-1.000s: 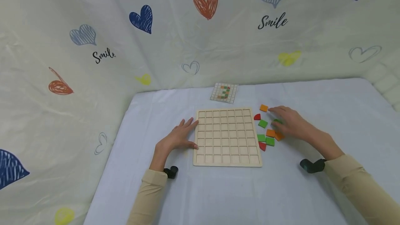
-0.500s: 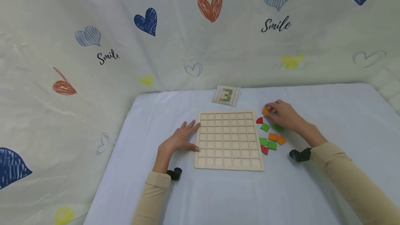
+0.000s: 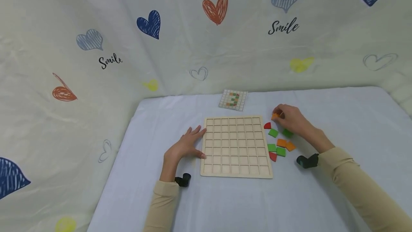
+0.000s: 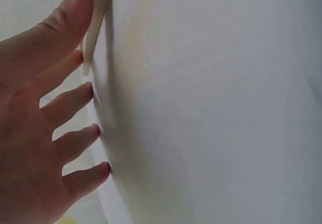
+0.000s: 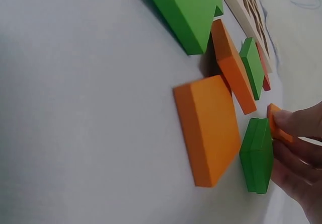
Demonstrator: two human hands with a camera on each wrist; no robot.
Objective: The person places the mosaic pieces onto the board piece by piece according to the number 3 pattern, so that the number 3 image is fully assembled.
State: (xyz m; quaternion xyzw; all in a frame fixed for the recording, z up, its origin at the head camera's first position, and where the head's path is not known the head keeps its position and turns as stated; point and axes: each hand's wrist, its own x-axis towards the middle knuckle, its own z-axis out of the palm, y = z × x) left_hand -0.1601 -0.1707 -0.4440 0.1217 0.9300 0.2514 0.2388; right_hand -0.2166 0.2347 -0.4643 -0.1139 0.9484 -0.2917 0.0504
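A pale wooden grid board (image 3: 236, 146) with bare square cells lies flat on the table. My left hand (image 3: 185, 146), fingers spread, touches the board's left edge with thumb and fingertips; the left wrist view shows the thumb at the board's rim (image 4: 96, 27). Beyond the board's far right corner, my right hand (image 3: 293, 118) pinches an orange square tile (image 3: 275, 116) between thumb and fingers. In the right wrist view that orange tile (image 5: 278, 123) is partly covered by the thumb. Close by lie green tiles (image 5: 256, 156), which look stacked.
Right of the board lie loose tiles: a red quarter-round (image 3: 267, 125), a green square (image 3: 273, 133), orange squares (image 3: 281, 143), more green squares (image 3: 281, 151) and another red piece (image 3: 273, 156). Behind the board is a pattern card (image 3: 233, 100). A white cloth (image 3: 180, 110) covers the table.
My right hand has moved from over the green and orange tiles to the far orange tile and now pinches it. The left hand stays at the board's edge. The head view has shifted slightly.
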